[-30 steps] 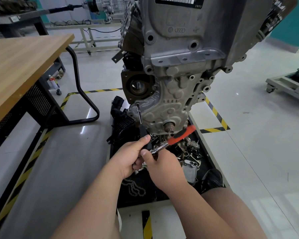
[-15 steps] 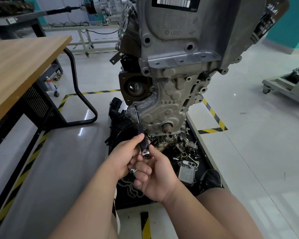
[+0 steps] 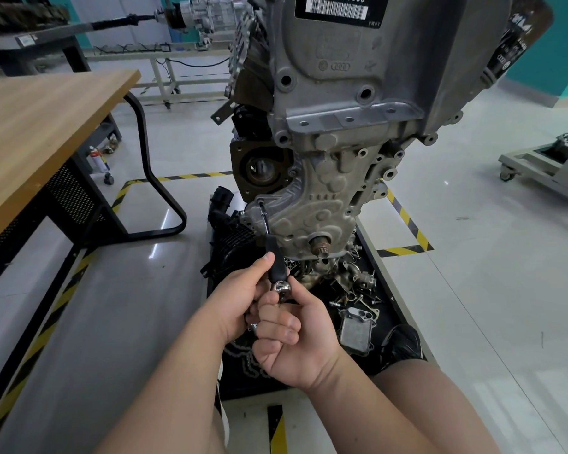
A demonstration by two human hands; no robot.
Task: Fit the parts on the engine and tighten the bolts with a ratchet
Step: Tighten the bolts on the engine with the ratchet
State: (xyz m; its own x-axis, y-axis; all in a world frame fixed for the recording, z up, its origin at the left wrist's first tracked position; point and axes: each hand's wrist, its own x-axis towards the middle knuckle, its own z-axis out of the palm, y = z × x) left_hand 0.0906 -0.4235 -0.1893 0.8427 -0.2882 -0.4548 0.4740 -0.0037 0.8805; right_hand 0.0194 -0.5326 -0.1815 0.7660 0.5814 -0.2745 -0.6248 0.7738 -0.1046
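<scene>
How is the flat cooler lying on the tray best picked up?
Probably from above, pinching the cooler across its two long edges: it lies flat on the tray, so no underside is reachable, and loose parts crowd its far end.

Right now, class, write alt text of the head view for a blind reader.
The left hand and right hand grip a ratchet whose extension reaches up to the engine; loose parts lie on the tray below.
</scene>
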